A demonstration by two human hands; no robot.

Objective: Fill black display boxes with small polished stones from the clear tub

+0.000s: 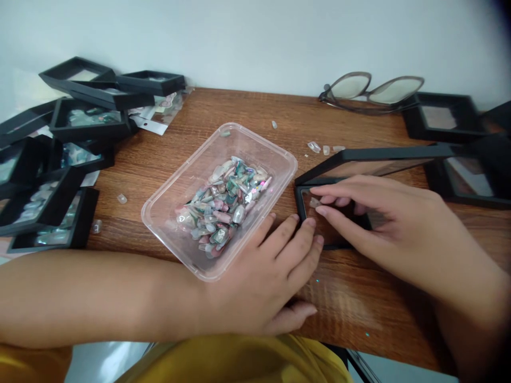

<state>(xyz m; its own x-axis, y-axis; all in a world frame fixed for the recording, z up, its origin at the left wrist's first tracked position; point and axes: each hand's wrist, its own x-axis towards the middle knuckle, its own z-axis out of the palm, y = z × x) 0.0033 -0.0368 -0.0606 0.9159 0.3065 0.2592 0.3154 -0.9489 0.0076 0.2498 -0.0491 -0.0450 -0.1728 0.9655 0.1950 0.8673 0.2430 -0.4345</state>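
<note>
A clear plastic tub [187, 175] in the middle of the wooden table holds several small pastel press-on nails [223, 205]. To its right lies an open black frame case [307, 189], its lid [375, 154] raised. My right hand [383, 223] reaches into the case, fingers stretched out, their tips touching a small pale nail [315, 202] inside. My left hand [271, 276] lies flat on the table with fingers spread, its fingertips against the case's left edge, right beside the tub.
Stacked black frame cases [59, 154], some filled with nails, crowd the left side. More black cases [443, 114] sit at the right, a pair of glasses [373, 90] at the back. Loose nails [319, 147] lie scattered on the wood. The table's front edge runs under my arms.
</note>
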